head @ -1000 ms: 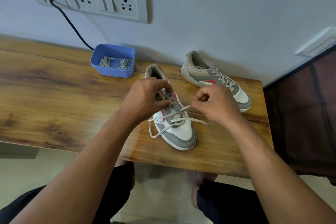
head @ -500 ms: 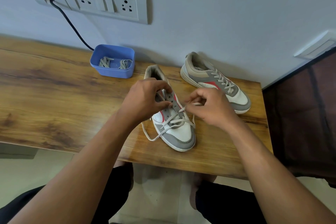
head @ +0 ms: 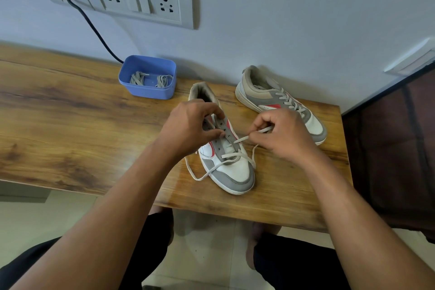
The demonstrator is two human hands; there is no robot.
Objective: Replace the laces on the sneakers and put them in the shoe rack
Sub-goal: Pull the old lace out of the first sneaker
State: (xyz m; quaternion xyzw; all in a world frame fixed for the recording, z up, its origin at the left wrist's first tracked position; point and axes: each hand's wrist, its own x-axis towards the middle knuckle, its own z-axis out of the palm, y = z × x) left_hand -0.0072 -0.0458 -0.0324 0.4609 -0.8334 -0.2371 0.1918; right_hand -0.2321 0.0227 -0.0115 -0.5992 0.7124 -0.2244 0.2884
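**Inspector:** Where is the sneaker under work located?

**Technician:** The near sneaker (head: 231,172) is stood upright on the wooden table (head: 70,125), close to the front edge, with its toe toward the person. The second sneaker (head: 280,101), fully laced, is placed behind it and to the right, near the wall and apart from it.

**Inspector:** How is the lace routed?

**Technician:** The white lace (head: 203,176) is passed across the lowest eyelets only. One free length is laid in a loop on the table to the left of the toe. The other is led up along the right side to the right hand (head: 282,135).

**Inspector:** What is held by each hand?

**Technician:** The upper of the near sneaker is gripped by the left hand (head: 188,125), with fingers and thumb curled in at the eyelet row. The lace end is pinched between thumb and fingertips of the right hand, and its tip is directed at the eyelets on the red-trimmed side, just beside them.

**Inspector:** What else is recorded?

**Technician:** A blue tub (head: 150,93) containing two bundled laces (head: 138,77) is set by the wall, left of the near sneaker's heel. A socket panel (head: 141,0) is mounted above, and a black cable (head: 94,28) is run down behind the tub.
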